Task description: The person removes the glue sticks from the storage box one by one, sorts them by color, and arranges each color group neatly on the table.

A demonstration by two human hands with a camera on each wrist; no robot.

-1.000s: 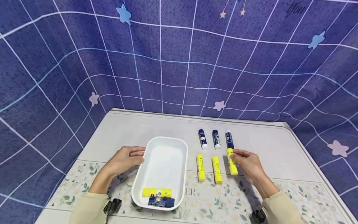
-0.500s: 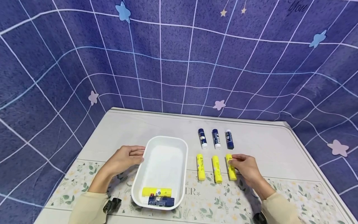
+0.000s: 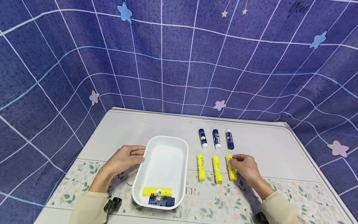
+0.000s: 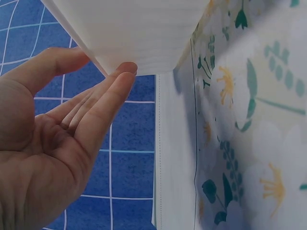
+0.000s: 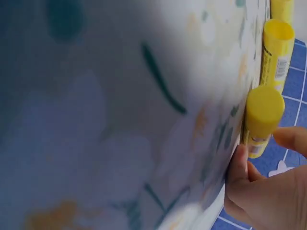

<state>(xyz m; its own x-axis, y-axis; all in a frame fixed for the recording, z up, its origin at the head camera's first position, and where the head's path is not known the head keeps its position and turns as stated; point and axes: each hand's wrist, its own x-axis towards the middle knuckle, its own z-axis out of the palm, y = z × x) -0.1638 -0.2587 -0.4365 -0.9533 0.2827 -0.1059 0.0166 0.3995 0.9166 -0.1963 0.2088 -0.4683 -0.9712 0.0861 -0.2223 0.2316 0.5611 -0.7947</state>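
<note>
My right hand (image 3: 246, 166) pinches a yellow glue stick (image 3: 231, 174) between thumb and fingers, at the right end of a row. Its round yellow end (image 5: 265, 104) faces the camera in the right wrist view. Two more yellow glue sticks (image 3: 201, 168) lie to its left. My left hand (image 3: 126, 159) touches the left side of a white tray (image 3: 185, 174); in the left wrist view its fingers lie extended against the outer wall (image 4: 139, 43). Inside the tray's near end lie a yellow glue stick (image 3: 157, 191) and a dark blue one (image 3: 161, 201).
Several dark blue glue sticks with white parts, such as the leftmost blue stick (image 3: 203, 138), lie in a row behind the yellow ones. A floral-patterned cover (image 3: 305, 199) spans the near part of the white table (image 3: 268, 137). A blue grid curtain (image 3: 179, 62) hangs behind.
My right hand has drawn the yellow glue stick slightly toward me, level with the other yellow ones and apart from the blue stick behind it. The left hand and tray have stayed put.
</note>
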